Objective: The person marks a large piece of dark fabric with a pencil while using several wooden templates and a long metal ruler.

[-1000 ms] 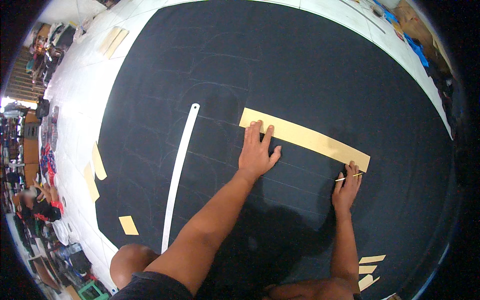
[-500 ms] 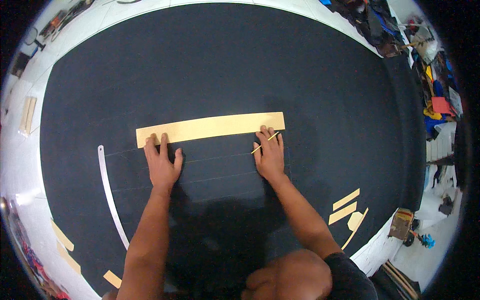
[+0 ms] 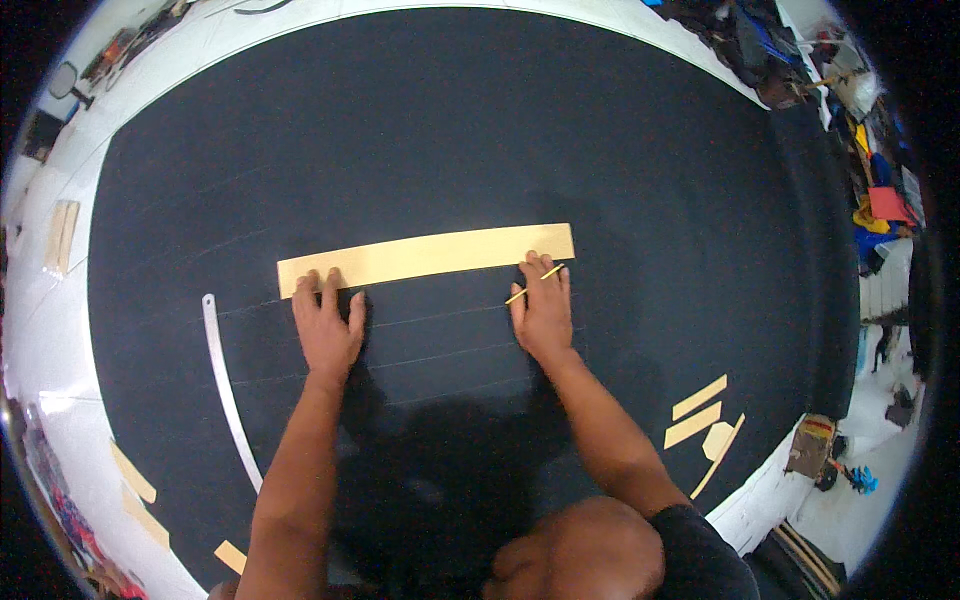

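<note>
A long, slightly curved cream strip (image 3: 425, 255), like a card template, lies across a large black sheet of cloth (image 3: 480, 130). My left hand (image 3: 328, 325) has its fingers spread, with the tips resting on the strip's lower edge near its left end. At the other end, my right hand (image 3: 545, 305) presses its fingertips on the same edge. Tucked slantwise between the right hand's fingers is a thin yellow pencil (image 3: 516, 297). Faint pale lines run across the cloth below the strip and to its left.
A curved metal ruler (image 3: 225, 385) lies left of my left forearm. Small cream pieces (image 3: 693, 425) sit at the lower right, with others (image 3: 133, 472) at the lower left. The white table rim (image 3: 65, 340) shows beyond the cloth. A small box (image 3: 811, 445) stands at the right.
The whole view has shifted slightly. Both hands keep their places on the strip, and the pencil stays between the right hand's fingers.
</note>
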`<state>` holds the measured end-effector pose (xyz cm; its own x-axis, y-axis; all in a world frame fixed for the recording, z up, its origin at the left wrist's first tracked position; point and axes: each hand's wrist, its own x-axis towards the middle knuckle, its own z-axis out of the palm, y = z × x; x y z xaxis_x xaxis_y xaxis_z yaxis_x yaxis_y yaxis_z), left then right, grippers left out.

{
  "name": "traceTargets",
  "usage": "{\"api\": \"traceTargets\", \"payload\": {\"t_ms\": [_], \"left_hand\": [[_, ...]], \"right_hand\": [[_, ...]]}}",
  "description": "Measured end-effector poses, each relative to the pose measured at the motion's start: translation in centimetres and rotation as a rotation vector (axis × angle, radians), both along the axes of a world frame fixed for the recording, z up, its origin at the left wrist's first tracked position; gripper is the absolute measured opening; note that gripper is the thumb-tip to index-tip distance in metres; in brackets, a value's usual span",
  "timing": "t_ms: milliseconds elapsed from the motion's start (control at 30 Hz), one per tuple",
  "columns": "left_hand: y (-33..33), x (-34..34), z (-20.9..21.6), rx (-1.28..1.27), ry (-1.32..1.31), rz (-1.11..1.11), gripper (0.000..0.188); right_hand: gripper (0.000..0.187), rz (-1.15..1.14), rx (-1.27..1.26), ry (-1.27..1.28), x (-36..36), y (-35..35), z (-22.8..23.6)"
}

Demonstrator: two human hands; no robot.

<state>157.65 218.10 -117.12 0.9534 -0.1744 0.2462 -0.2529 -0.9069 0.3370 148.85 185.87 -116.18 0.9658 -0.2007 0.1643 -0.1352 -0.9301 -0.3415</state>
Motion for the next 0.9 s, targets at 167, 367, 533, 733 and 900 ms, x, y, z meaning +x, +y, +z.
{"api": "traceTargets", "payload": {"t_ms": [167, 367, 533, 733, 900], "left_hand": [[-2.7, 1.7, 1.4, 0.064, 0.017, 0.116, 0.064], [-4.8, 2.4, 2.2, 0.095, 0.025, 0.244, 0.089], [-4.9, 2.5, 2.4, 0.048, 0.071, 0.256, 0.091], [-5.0, 2.0, 1.8, -0.052, 0.012, 0.254, 0.093], [-4.7, 1.9, 1.5, -0.073, 0.015, 0.281, 0.096]], "right_hand": [[0.042, -0.005, -0.019, 0.009, -0.4, -0.9, -0.2], [0.041, -0.010, -0.051, -0.042, 0.0, -0.5, 0.2], [0.042, 0.165, 0.025, -0.081, 1.9, 2.1, 1.5], [0.039, 0.405, 0.010, -0.012, 3.3, 8.3, 2.2], [0.037, 0.376, 0.042, 0.046, 4.5, 9.2, 2.4]]}}
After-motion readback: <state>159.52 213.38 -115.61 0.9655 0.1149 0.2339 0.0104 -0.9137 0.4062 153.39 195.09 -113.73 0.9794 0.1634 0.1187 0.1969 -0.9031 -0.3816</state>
